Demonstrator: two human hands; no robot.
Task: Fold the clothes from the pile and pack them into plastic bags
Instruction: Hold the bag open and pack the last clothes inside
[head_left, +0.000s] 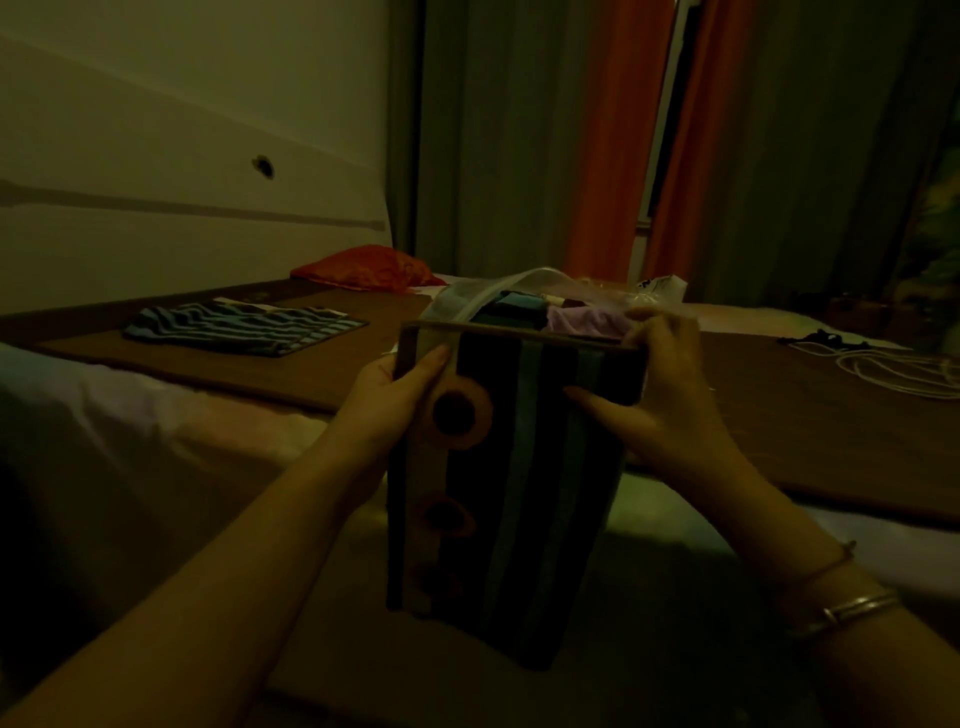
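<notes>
Dim room, greenish light. Held upright at centre: a striped fabric box (519, 483), dark with blue and teal bands and round orange-ringed patches down its front. Left hand (395, 400) clasping the box's left top corner, thumb laid along the front face. Right hand (660, 384) gripping the right top corner, fingers hooked over the rim, thumb across the front; bangles (852, 608) at that wrist. Inside the box, at its open top: folded clothes (550, 314) in teal, dark and lilac, wrapped in clear plastic bags (483, 296). Left of the box, well apart, lying flat on a brown mat (208, 358): a folded blue-striped garment (244, 327). Beyond the box, slightly left: a red cushion (369, 270). Right of the box: a coiled white cord (898, 369). Behind everything: orange and grey curtains (613, 130).
</notes>
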